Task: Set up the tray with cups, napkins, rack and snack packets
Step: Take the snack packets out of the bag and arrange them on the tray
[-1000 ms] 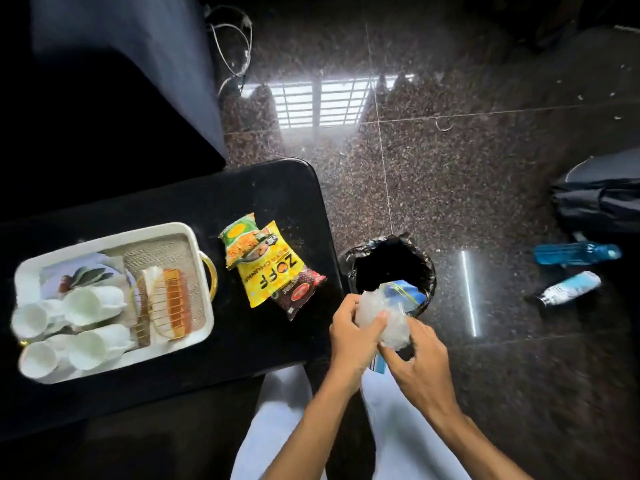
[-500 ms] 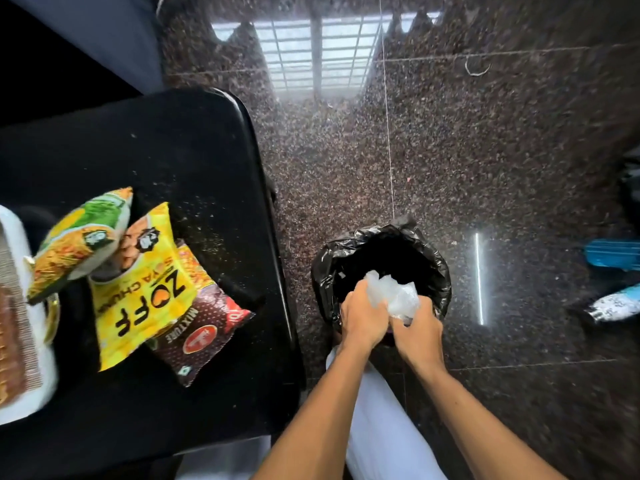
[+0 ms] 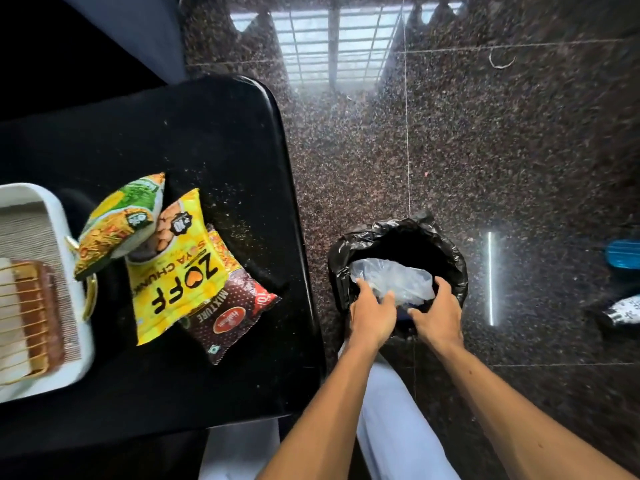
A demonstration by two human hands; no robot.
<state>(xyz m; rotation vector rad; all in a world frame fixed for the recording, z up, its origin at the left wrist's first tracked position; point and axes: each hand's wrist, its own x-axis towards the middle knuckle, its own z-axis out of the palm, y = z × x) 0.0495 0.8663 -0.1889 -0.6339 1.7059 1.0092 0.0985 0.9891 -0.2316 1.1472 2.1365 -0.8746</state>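
Three snack packets lie overlapping on the black table (image 3: 207, 140): a green-yellow one (image 3: 117, 223), a yellow ZOFF packet (image 3: 176, 282) and a brown mixture packet (image 3: 232, 313). The white tray (image 3: 52, 209) sits at the left edge with a gold wire rack (image 3: 20, 306) in it; cups and napkins are out of view. My left hand (image 3: 372, 313) and my right hand (image 3: 438, 313) are over the black-lined bin (image 3: 346, 258), fingers spread against a crumpled clear plastic wrapper (image 3: 398, 280) that lies inside the bin.
The bin stands on the dark speckled floor just right of the table's edge. A blue bottle (image 3: 623, 254) and a white-and-black bottle (image 3: 623, 311) lie on the floor at the far right. My white-clad legs are below.
Both hands carried the clear wrapper from above the bin down into it; their grip has loosened and the wrapper has spread out inside. The view has swung right, cutting off most of the tray.
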